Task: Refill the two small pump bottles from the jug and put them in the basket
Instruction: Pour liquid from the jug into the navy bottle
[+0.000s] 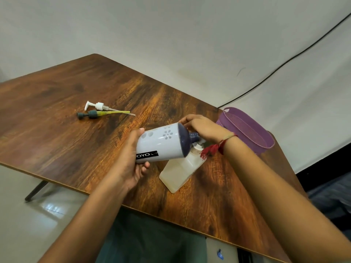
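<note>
On the far right of the wooden table (76,88), a purple basket (266,141) is sitting at the edge. Near it, a white jug (161,145) with a dark purple top is hanging tilted, its neck pointing down at the mouth of a translucent small bottle (180,171) that is standing on the table beneath. The left hand (131,158) is gripping the jug's base, and the right hand (203,128) is curling round its neck. Well apart, to the far left, a white pump (98,105) and a dark pump (91,114) are lying side by side.
</note>
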